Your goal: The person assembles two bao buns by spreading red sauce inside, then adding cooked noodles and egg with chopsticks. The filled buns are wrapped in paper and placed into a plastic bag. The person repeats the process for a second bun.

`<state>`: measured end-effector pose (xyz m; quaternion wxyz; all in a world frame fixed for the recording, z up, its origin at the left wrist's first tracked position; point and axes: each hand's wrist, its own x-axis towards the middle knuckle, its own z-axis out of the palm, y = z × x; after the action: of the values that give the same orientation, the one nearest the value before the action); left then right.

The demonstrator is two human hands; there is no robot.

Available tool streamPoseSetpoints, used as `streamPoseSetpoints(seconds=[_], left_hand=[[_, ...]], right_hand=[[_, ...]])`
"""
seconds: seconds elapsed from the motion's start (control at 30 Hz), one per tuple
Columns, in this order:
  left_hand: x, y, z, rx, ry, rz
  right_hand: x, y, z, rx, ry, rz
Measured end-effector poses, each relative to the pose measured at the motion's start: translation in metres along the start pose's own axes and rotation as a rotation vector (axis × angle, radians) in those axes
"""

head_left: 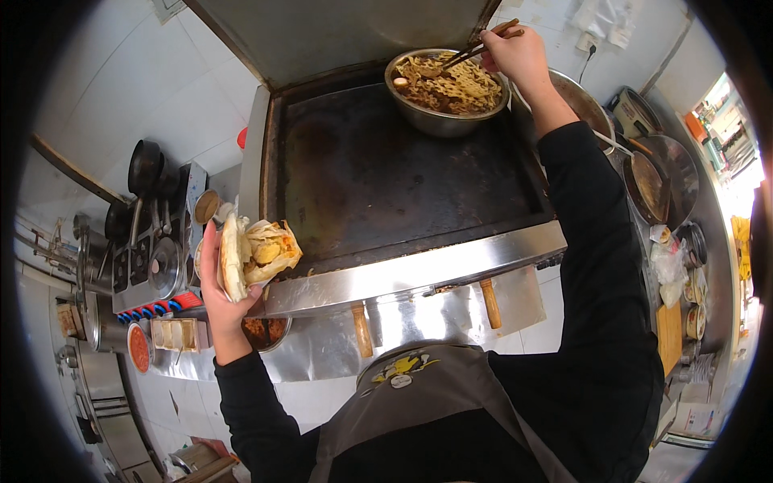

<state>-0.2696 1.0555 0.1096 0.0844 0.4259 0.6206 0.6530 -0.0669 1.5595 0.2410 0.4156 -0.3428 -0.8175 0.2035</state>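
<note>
My left hand is closed around a split flatbread at the griddle's front left corner. The bread is stuffed with a yellow, egg-like filling and pale leafy pieces. At the far right, my right hand grips a pair of dark chopsticks. Their tips reach into a steel bowl standing on the griddle. Wavy yellow strips in dark sauce fill this bowl, with a small whitish round piece at its left side. Whether the tips pinch anything is too small to tell.
The dark flat griddle has a steel front edge and two wooden handles below it. Left are a stove with hanging pans, a red sauce bowl and another food bowl. A large pot and wok stand right.
</note>
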Motion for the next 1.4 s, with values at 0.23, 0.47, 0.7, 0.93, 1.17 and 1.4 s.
streamPoseSetpoints(seconds=[0.23, 0.47, 0.7, 0.93, 1.17, 1.4], left_hand=[[-0.001, 0.001, 0.000, 0.004, 0.006, -0.008], [-0.001, 0.002, 0.001, -0.027, 0.023, -0.021], [0.000, -0.001, 0.001, -0.024, 0.021, -0.001], [0.001, 0.001, 0.004, -0.001, 0.009, 0.017], [0.003, 0.004, 0.008, 0.007, 0.000, 0.026], [0.001, 0.007, 0.005, 0.030, 0.013, 0.018]], right_hand=[[-0.007, 0.008, 0.009, 0.036, 0.033, -0.041], [0.007, 0.016, -0.010, 0.220, 0.125, -0.044], [-0.023, -0.016, -0.021, 0.470, -0.017, 0.025], [-0.031, -0.028, -0.025, 0.203, -0.189, 0.214], [-0.044, -0.011, 0.032, 0.174, -0.320, 0.205], [-0.029, 0.001, 0.021, 0.537, -0.195, 0.258]])
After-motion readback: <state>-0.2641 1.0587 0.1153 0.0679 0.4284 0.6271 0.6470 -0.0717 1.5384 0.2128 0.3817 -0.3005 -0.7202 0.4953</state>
